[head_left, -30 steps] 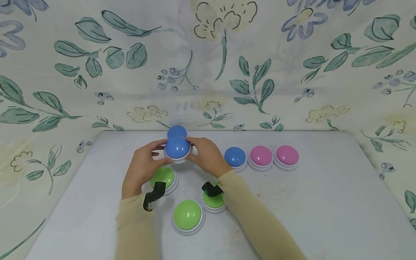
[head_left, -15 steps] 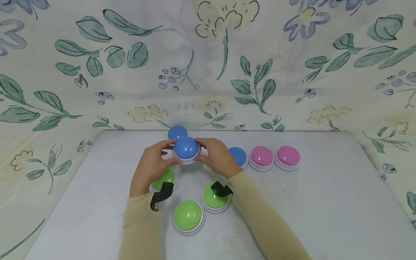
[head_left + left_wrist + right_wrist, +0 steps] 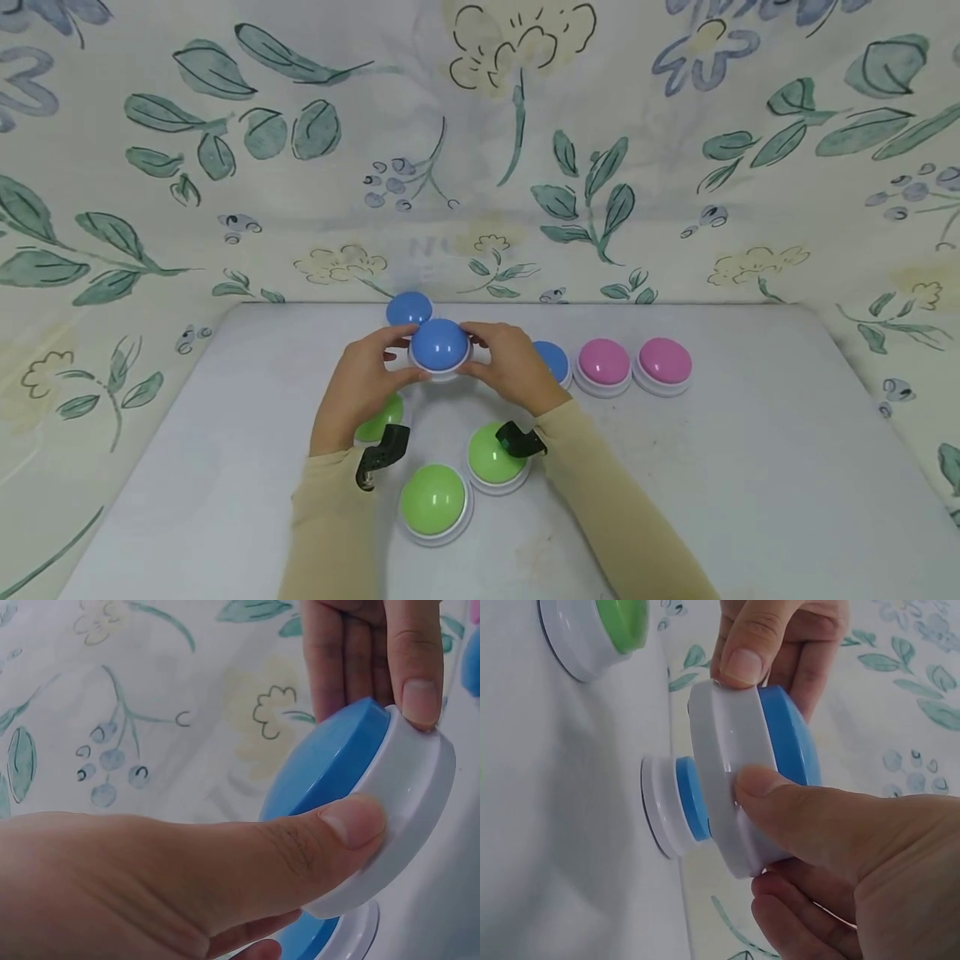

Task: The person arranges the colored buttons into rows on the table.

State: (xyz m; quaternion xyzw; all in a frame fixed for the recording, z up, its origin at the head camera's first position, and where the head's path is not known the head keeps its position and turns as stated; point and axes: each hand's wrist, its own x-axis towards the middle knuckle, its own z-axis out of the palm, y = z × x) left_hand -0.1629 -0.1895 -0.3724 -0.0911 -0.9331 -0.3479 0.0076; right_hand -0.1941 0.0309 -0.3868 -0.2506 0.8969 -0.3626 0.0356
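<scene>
Both hands hold one blue-domed push button (image 3: 439,345) with a white base, raised above the white table. My left hand (image 3: 358,385) grips its left side and my right hand (image 3: 514,367) its right side. The left wrist view shows the left thumb pressed on the white rim of the button (image 3: 409,776). In the right wrist view the right thumb lies on that same rim (image 3: 724,735). Behind the held button, at the table's far edge, sits another blue button (image 3: 409,308). A third blue button (image 3: 553,360) is partly covered by the right hand.
Two pink buttons (image 3: 603,362) (image 3: 665,362) stand in a row right of the third blue one. Nearer me are three green buttons (image 3: 432,500) (image 3: 491,454) (image 3: 381,419), one partly behind the left hand. A floral cloth (image 3: 480,167) rises behind the white table (image 3: 750,483).
Both hands have carried the blue button rightward, away from in front of the far blue one. It now overlaps that button less. The other buttons have stayed put.
</scene>
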